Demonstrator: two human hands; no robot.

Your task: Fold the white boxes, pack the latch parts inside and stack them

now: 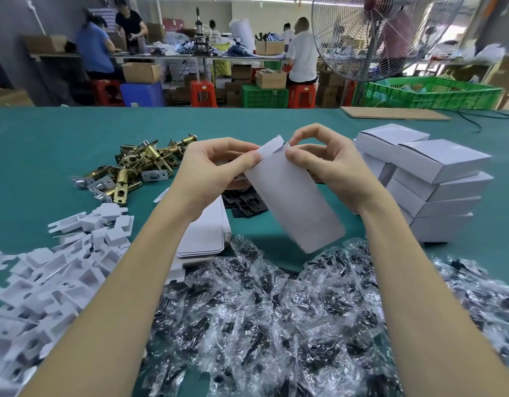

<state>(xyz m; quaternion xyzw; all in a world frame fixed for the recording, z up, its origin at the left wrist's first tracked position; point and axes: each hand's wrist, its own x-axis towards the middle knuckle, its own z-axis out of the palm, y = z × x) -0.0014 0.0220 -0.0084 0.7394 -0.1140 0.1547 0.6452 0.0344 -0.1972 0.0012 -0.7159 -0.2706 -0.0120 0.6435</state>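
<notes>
Head view: brass latch bolts (144, 164) lie loose on the left of the desk (47, 138). At centre, left hand (216, 164) and right hand (327, 164) pinch the white box (293, 196), its end flap unclosed. Finished boxes (436, 181) are stacked right; many remain.

Both hands raised, left hand (216, 164) and right hand (330, 164) pinching

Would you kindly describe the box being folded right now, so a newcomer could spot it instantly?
On the green table, look between the brass latch pile and the stack of finished boxes. The white box is held in mid-air, left hand and right hand pinching its top. Unlike its neighbours, its end flap is open.
</notes>
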